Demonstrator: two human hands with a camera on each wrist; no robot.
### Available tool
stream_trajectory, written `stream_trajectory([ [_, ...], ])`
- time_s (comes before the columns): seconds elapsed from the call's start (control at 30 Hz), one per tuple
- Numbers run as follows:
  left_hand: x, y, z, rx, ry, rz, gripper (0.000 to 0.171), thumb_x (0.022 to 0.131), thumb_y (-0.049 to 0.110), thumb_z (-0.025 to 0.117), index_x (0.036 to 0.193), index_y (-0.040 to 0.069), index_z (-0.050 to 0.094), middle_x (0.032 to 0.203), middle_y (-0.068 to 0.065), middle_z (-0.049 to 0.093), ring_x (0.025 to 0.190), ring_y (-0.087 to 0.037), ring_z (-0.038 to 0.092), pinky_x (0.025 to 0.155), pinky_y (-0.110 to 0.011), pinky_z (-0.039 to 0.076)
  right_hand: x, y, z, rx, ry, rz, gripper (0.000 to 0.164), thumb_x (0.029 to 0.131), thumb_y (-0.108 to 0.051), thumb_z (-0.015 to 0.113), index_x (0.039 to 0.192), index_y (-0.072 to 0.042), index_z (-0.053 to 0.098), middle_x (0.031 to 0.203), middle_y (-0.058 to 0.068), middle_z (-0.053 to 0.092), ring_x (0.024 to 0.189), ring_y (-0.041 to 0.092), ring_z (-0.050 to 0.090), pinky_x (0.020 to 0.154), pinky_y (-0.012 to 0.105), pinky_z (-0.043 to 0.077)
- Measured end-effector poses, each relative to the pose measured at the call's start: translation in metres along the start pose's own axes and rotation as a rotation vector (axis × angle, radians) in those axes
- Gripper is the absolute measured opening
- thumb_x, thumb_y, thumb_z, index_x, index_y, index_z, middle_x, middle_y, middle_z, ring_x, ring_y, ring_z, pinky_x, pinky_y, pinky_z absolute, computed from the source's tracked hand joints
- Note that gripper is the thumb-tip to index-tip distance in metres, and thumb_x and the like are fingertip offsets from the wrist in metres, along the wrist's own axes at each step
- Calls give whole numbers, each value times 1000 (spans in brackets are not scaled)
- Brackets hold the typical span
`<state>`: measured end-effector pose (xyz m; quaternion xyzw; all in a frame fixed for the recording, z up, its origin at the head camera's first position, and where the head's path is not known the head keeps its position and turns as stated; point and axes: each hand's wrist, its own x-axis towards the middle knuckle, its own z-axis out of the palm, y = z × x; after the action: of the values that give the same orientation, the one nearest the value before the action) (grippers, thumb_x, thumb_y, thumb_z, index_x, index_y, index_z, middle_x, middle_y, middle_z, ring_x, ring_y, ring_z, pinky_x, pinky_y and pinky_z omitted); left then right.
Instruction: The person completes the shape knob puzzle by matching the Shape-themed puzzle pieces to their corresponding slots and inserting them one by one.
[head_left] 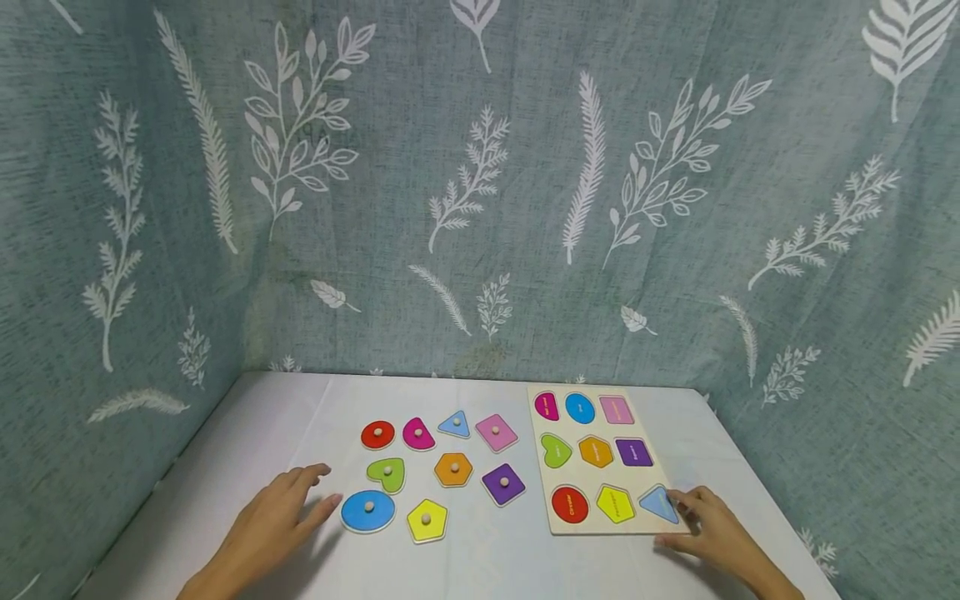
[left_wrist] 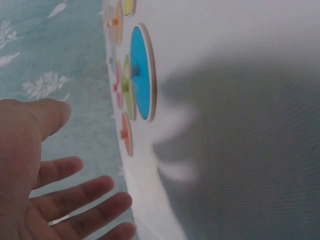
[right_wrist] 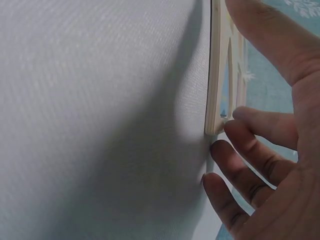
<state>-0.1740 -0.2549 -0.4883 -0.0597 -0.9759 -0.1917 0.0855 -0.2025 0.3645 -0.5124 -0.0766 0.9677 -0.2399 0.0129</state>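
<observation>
A wooden shape puzzle board (head_left: 600,476) with coloured, labelled shapes lies on the right of the white table. My right hand (head_left: 708,529) is at its near right corner, fingertips (right_wrist: 234,127) by the edge beside the light blue triangle recess (head_left: 660,504); whether they press it I cannot tell. My left hand (head_left: 270,517) hovers with spread fingers, holding nothing, left of the blue oval piece (head_left: 367,511). Near that oval lie a green heart piece (head_left: 387,475) and a yellow pentagon piece (head_left: 428,522), each with a small round knob.
More knobbed pieces lie left of the board: a red circle (head_left: 377,435), a magenta half-round (head_left: 417,434), a light blue triangle (head_left: 454,424), a pink diamond-turned shape (head_left: 497,433), an orange hexagon (head_left: 453,470) and a purple square (head_left: 503,485). A leaf-patterned curtain (head_left: 480,208) surrounds the table.
</observation>
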Motion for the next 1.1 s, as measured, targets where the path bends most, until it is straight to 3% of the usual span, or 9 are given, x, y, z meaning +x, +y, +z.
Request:
stream_trajectory([
  [0.17,0,2,1,-11,-49,-44,55,95,46,71,130,4,62,113,-10,67,103,-32,64,87,-57,53,-2,0,3,17,10,-22,83,73,-40,93,131,10,63,95,2,48,86,14,48,76,30,47],
  [0.43,0,3,6,-8,-65,-52,57,96,49,69,131,5,62,113,-9,66,105,-31,63,89,-57,52,1,-1,4,-24,-6,59,89,70,-43,93,134,10,61,96,6,47,87,18,46,74,32,46],
  [0.73,4,5,10,-27,-65,-44,54,95,47,70,130,6,62,112,-8,66,104,-30,63,87,-57,53,5,6,3,-38,19,150,89,71,-47,92,130,13,62,90,5,47,82,18,45,68,28,41],
  [1.1,4,8,18,-119,-85,-20,47,88,43,80,122,13,67,107,1,63,102,-21,58,91,-52,54,7,8,4,-18,16,143,88,72,-44,92,132,12,61,89,4,45,82,18,43,67,28,41],
])
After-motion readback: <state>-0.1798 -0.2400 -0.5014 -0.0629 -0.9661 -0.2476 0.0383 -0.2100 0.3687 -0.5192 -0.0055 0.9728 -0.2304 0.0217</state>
